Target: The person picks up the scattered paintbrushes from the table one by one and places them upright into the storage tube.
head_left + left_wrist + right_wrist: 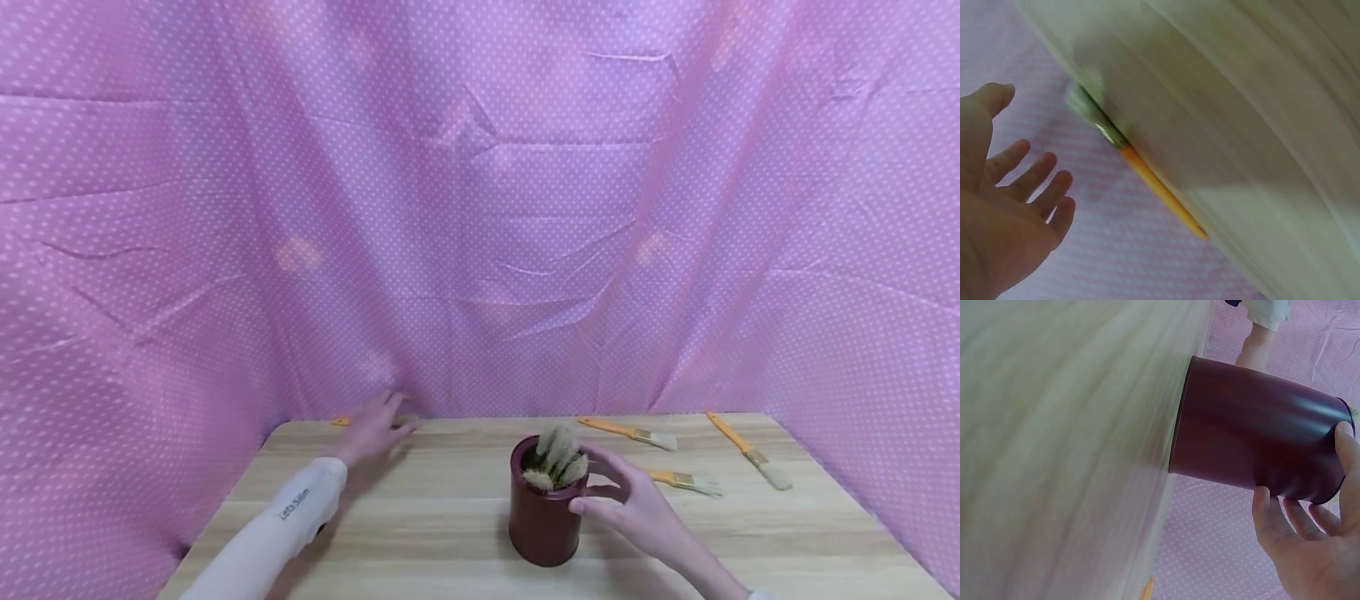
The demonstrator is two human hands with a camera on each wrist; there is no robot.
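Observation:
A dark red can (545,527) stands upright on the table, with several paintbrushes (557,457) in it, bristles up. My right hand (637,504) holds the can's right side near the rim, thumb in front and fingers behind; the right wrist view shows the same hold on the can (1254,425). At the table's far left edge, my left hand (373,429) hovers by a paintbrush (1160,190) with an orange handle. In the left wrist view the left hand (1010,187) has its fingers spread and loosely bent, apart from that brush.
Right of the can lie three more orange-handled paintbrushes: one at the back (622,429), one just beyond the right hand (678,480), one farther right (750,450). A pink dotted curtain (480,250) encloses the wooden table (435,500) behind and at both sides.

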